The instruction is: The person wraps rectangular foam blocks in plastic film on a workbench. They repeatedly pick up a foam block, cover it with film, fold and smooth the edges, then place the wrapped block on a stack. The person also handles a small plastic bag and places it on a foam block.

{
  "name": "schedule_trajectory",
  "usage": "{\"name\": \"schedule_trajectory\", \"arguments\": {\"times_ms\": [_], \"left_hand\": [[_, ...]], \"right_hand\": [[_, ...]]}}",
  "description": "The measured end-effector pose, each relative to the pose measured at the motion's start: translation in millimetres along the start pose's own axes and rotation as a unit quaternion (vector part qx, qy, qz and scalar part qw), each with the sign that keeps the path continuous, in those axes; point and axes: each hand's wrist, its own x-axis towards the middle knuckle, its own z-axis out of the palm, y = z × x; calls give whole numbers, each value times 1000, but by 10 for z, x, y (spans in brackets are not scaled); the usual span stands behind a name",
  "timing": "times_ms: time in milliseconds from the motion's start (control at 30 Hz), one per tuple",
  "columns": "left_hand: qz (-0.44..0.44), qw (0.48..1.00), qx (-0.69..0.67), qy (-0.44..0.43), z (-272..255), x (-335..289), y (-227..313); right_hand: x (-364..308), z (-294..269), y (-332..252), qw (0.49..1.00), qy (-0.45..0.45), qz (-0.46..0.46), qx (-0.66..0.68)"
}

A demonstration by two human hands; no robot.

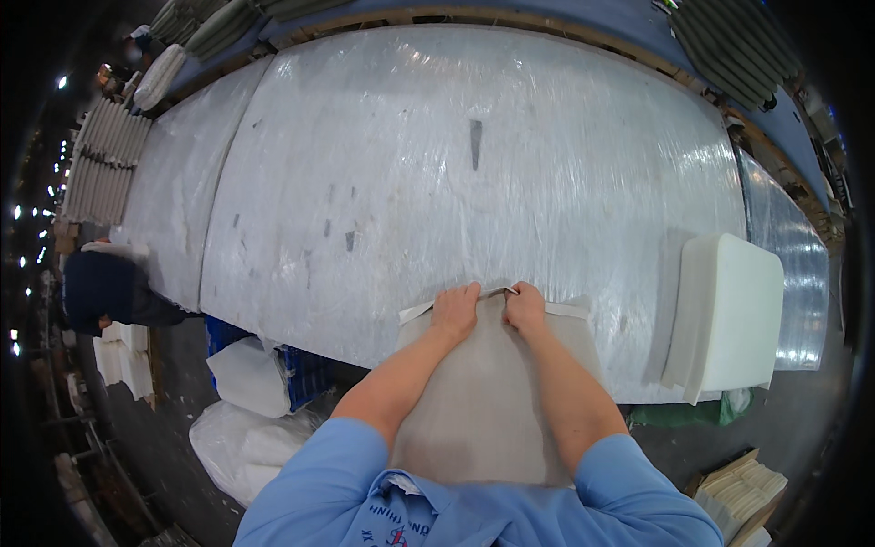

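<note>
Bright glare centrally, dark warped edges

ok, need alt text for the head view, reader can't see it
The person's left hand and right hand grip the far edge of a beige fabric piece at a plastic-covered table. White pads sit toward the right; a co-worker in dark clothing is far left.

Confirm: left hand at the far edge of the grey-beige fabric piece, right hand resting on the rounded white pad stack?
No: the right hand is also at the far edge of the grey-beige fabric piece, not on the rounded white pad stack, per the head view. Left hand: as stated.
</note>
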Motion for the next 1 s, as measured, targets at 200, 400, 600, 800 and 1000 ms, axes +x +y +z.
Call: {"name": "schedule_trajectory", "arguments": {"times_ms": [200,400,600,800,1000], "left_hand": [[-3,999,7,-38,96,131,-60],[-25,999,-27,-27,206,193,-91],[-9,999,-37,5,136,215,-78],[5,996,-9,-91,-262,105,-306],[-45,994,46,-89,-266,22,-571]], "right_hand": [[-46,214,81,974,185,-105,-78],[44,233,57,980,161,-114,-14],[112,197,94,981,152,-114,-32],[64,-514,-9,957,-53,-148,-242],[186,-799,208,969,53,-115,-214]]}}
